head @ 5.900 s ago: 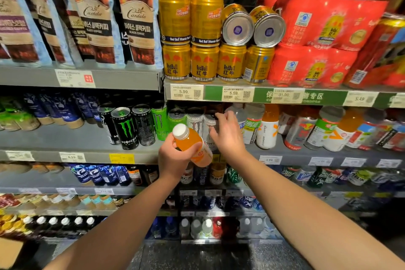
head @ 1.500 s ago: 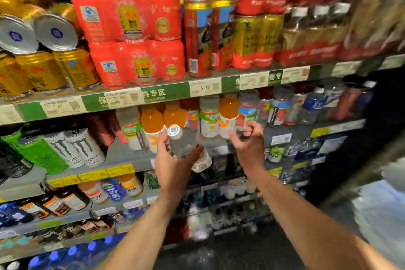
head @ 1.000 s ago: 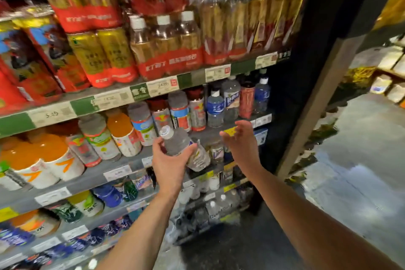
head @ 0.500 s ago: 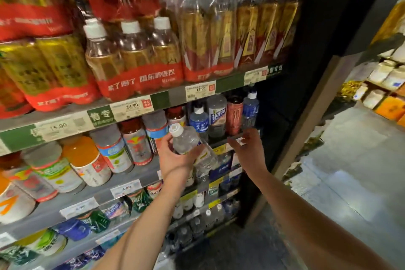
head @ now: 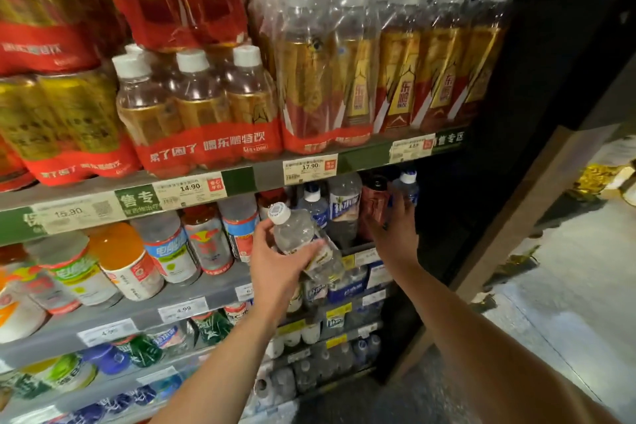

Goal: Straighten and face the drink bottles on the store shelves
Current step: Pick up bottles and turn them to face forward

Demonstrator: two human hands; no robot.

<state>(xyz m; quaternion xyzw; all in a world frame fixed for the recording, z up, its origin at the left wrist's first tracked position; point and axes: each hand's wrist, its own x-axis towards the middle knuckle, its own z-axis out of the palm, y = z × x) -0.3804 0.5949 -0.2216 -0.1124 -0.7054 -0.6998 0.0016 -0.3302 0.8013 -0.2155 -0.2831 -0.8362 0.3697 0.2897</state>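
Up at the shelf's far end, the left hand (head: 275, 262) is gripping a clear bottle (head: 303, 241), tilted, cap up-left. Just right of it, the right hand (head: 395, 231) is holding a red can (head: 373, 200) beside an upright blue-capped bottle (head: 407, 188).

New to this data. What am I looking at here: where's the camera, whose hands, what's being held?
There is no robot here: a person works with bare hands, and one wide-angle camera on their head looks forward and down, which bends the shelf edges. The left hand grips a clear bottle with a white cap, tilted, in front of the middle shelf. The right hand reaches to that shelf's right end and touches a dark red bottle; whether it grips it I cannot tell. A blue-capped bottle stands just behind. The upper shelf carries shrink-wrapped multipacks, with price tags along its edge.
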